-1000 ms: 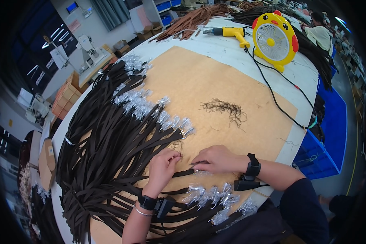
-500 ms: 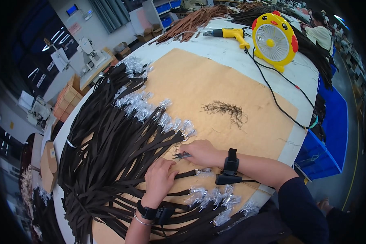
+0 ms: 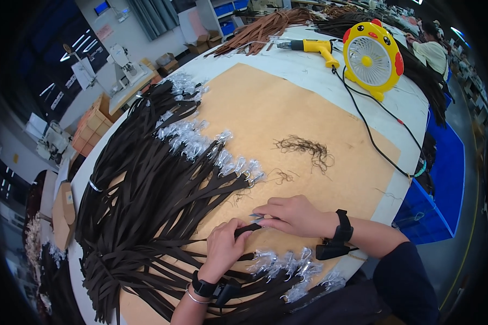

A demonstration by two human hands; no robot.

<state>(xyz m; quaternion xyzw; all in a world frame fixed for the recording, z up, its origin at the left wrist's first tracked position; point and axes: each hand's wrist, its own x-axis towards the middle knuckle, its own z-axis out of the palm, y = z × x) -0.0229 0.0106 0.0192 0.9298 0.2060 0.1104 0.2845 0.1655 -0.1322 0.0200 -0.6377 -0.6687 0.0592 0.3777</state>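
Note:
My left hand [image 3: 222, 242] pinches a dark brown strap [image 3: 247, 229] near its end, thumb on top. Close against that end, my right hand [image 3: 298, 215] is closed around small thread snips [image 3: 256, 218], whose blades show between its fingers. The strap's tip and any clip on it are hidden by the right hand. Many more dark straps [image 3: 141, 162] lie in a heap to the left, their metal clips wrapped in clear plastic [image 3: 187, 140]. Another row of plastic-wrapped clips [image 3: 287, 262] lies just below my hands.
Loose dark threads [image 3: 306, 149] lie on the tan paper sheet [image 3: 244, 103] covering the white table. At the far right stand a yellow chick-shaped fan [image 3: 371, 57] and a yellow heat gun [image 3: 309, 46] with black cables. A blue bin [image 3: 428, 211] stands beyond the right edge.
My right hand has moved right and down with the snips. My left hand has shifted right and now holds up a strap end. A small thread tuft shows above my hands.

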